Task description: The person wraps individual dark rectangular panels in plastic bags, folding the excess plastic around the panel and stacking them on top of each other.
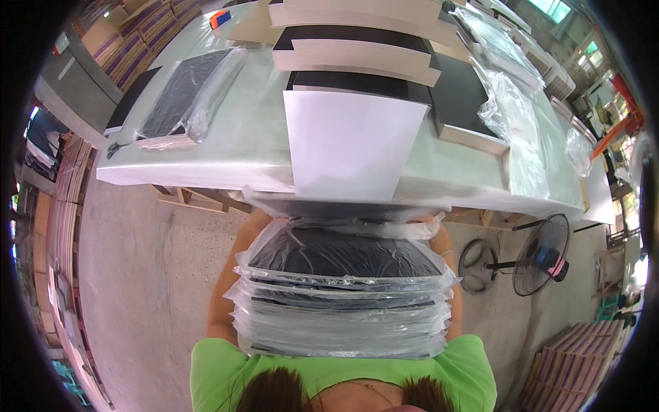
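Glossy, crinkled clear plastic wraps the matt black boards (343,288) I carry; beyond them, the tabletop (226,147) looks smooth.

A long work table (226,154) with a pale, shiny top stands on a grey concrete floor (147,275). A black pedestal fan (542,254) stands on the floor under its right end. Daylight comes through windows (556,8) at the far right.
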The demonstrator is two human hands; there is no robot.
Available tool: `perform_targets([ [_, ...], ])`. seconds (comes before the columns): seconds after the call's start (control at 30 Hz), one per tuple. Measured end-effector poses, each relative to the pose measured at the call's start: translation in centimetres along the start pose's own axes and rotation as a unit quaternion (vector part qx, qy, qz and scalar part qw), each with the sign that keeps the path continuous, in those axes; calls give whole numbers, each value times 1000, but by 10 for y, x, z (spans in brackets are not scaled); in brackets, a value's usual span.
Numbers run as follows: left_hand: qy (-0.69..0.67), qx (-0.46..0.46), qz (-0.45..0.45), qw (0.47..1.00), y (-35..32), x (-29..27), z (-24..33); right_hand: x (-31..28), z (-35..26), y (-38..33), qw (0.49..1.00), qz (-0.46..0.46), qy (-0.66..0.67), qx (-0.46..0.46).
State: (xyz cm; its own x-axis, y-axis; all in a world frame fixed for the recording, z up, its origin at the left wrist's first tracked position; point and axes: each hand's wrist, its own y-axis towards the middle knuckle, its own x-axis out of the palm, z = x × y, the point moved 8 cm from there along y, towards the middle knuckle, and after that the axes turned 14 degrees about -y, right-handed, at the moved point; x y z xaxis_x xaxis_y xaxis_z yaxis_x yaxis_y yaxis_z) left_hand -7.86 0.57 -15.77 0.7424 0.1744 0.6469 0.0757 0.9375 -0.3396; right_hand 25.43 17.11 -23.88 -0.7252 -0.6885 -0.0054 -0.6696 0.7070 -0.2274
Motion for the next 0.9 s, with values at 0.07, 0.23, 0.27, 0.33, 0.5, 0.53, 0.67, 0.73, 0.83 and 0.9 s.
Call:
perform_targets([
  [0.07,62,-27,-10,998,8,-13,-21,18,17,-2,992,-55,108,22],
  [0.23,398,-62,-31,915,43,-95,-64,-12,14,-20,982,188,25,-6],
  [0.27,475,-68,-41,877,49,-110,-68,-32,15,-29,967,252,22,-23],
  [0.33,570,-63,-63,817,64,-123,-60,-86,14,-57,921,384,9,-58],
  [0.5,458,-76,-55,884,66,-40,33,-144,-136,-110,848,489,184,-94],
  [0.53,458,-66,-56,885,52,27,59,-127,-179,-108,857,466,180,-127],
  [0.67,438,64,-195,875,21,180,107,-33,-300,-75,922,293,75,-244],
  [0.73,416,95,-249,870,13,236,106,18,-328,-66,936,213,65,-274],
  [0.83,423,156,-222,865,7,278,98,75,-346,-59,943,167,44,-285],
  [0.9,426,188,-192,864,6,282,100,99,-345,-54,947,145,-21,-286],
])
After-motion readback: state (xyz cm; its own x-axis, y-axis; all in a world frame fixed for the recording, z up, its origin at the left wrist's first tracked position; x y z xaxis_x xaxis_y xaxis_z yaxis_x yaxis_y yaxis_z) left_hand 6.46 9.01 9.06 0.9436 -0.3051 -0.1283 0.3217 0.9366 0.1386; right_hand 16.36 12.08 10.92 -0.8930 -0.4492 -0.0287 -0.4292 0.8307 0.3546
